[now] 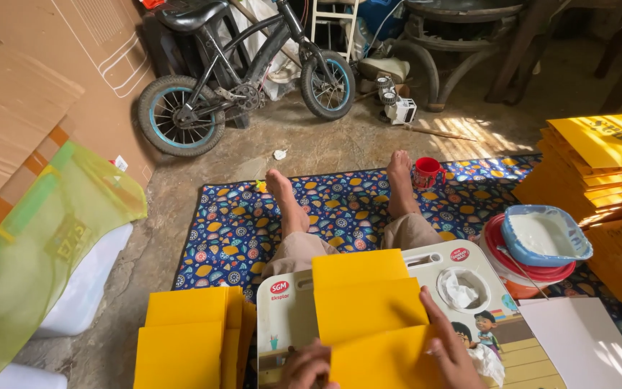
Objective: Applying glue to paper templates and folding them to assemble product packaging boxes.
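— Starting at the left, what do we have by our left hand [309, 364]?

— Just left of it lies a stack of yellow folded sheets [185, 337] on the patterned mat [340, 205]. Our left hand rests at the near edge of the yellow sheets on the lap board [368, 310], fingers curled; whether it grips or only steadies them, we cannot tell.

— And how do we judge those sheets handle?

— We judge them light, thin and fairly stiff, like card: easy to crease, probably smooth enough to slide over one another. We think edges or corners are the place to pinch, with a flat palm to hold them down.

— The right hand [449, 344]?

— It lies open, fingers stretched flat across the right side of the sheets, pressing on the white lap board [286, 317]. Both wrists come in low from the bottom of the view.

— Further right?

— A blue-rimmed bowl of white paste [545, 234], a white sheet [588, 342], then tall yellow piles [606, 162].
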